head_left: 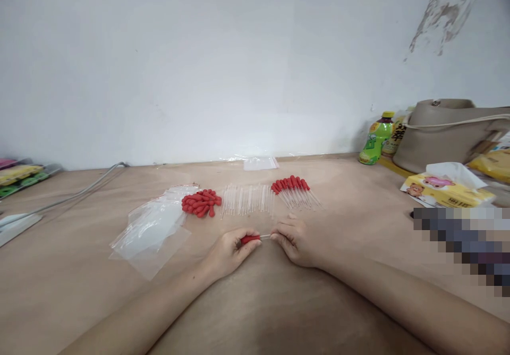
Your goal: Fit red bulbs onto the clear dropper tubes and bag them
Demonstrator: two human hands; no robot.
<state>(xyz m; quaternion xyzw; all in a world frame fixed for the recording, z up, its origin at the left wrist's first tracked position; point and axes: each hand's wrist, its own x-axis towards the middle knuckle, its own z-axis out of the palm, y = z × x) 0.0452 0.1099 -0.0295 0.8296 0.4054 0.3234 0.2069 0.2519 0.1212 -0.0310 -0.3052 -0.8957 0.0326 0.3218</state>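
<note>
My left hand (235,246) pinches a red rubber bulb (249,239) between thumb and fingers. Out of the bulb's right end runs a clear dropper tube (265,236), whose other end is pinched in my right hand (292,239). Beyond my hands lies a row of loose clear tubes (247,200). Left of that row is a heap of red bulbs (200,203). To its right, several droppers with red bulbs fitted (297,191) lie side by side, bulbs toward the wall.
Clear plastic bags (153,233) lie fanned at left, and another small bag (261,163) rests by the wall. At right stand a green drink bottle (374,140), a beige handbag (442,132) and a yellow tissue pack (446,187). A grey cable (91,185) crosses the left side.
</note>
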